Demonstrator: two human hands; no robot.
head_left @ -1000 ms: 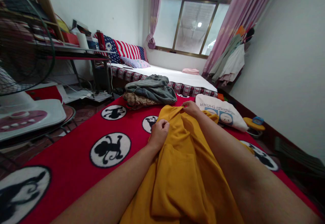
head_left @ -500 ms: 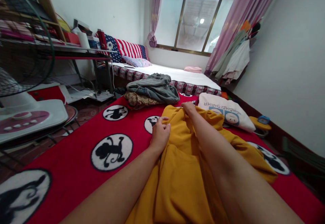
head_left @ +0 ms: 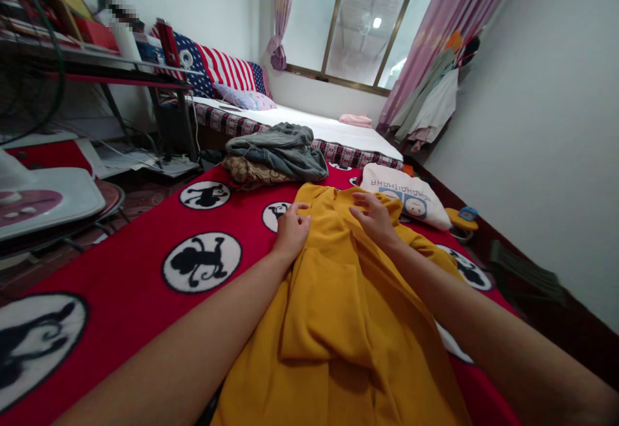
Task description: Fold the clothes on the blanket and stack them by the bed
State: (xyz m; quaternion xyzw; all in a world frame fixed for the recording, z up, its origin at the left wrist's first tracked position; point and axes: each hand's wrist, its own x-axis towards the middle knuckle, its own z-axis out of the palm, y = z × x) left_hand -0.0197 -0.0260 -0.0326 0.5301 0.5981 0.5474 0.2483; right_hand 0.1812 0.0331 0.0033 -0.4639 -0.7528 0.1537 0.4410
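Note:
A long mustard-yellow garment (head_left: 333, 303) lies spread on the red blanket (head_left: 126, 258), with a pocket-like flap on its front and its lower end running out of view toward me. At the garment's upper left edge is my left hand (head_left: 292, 229), fingers loosely bent and thumb apart, gripping nothing that I can see. My right hand (head_left: 376, 218) is over the upper right part of the cloth, its fingers spread and no fabric pinched between them. Cloth to the right of my right forearm looks like a sleeve, partly covered by the arm.
Beyond the garment are folded grey-blue jeans (head_left: 280, 149) on a brown patterned cloth (head_left: 251, 171). A white printed bag (head_left: 406, 194) lies at the right. To the left stand a cluttered desk (head_left: 120, 68) and a fan base (head_left: 53, 200). Another bed (head_left: 309, 129) is under the window.
My right hand has let go of the garment's top edge and moved right, fingers opening. The garment's right side is spread flatter. The view has shifted a little.

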